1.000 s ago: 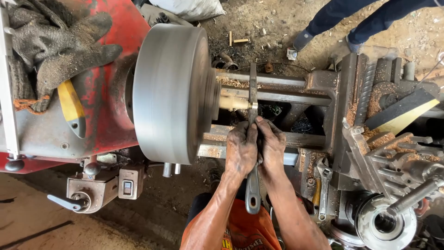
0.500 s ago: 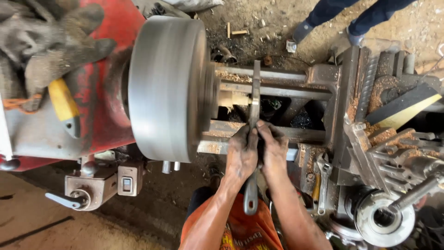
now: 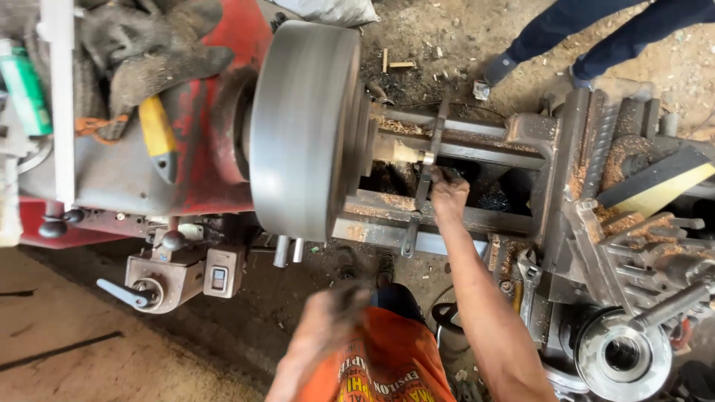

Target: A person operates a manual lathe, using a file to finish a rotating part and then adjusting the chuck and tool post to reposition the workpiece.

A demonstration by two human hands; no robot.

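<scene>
My right hand grips a long flat metal tool that lies across the lathe bed rails. The tool's upper part sits against a short pale wooden workpiece held in the big grey chuck, which looks blurred as if turning. My left hand is low in the view, near my orange shirt, away from the tool. It is motion-blurred, and its fingers cannot be made out.
Worn grey gloves and a yellow-handled tool rest on the red headstock. A lever and switch box hang below. The carriage and a round metal part stand at right. Another person's legs are beyond the lathe.
My left hand has let go of the tool and drawn back toward my body. My right hand stays on the tool, which now reaches farther across the bed. The view has shifted.
</scene>
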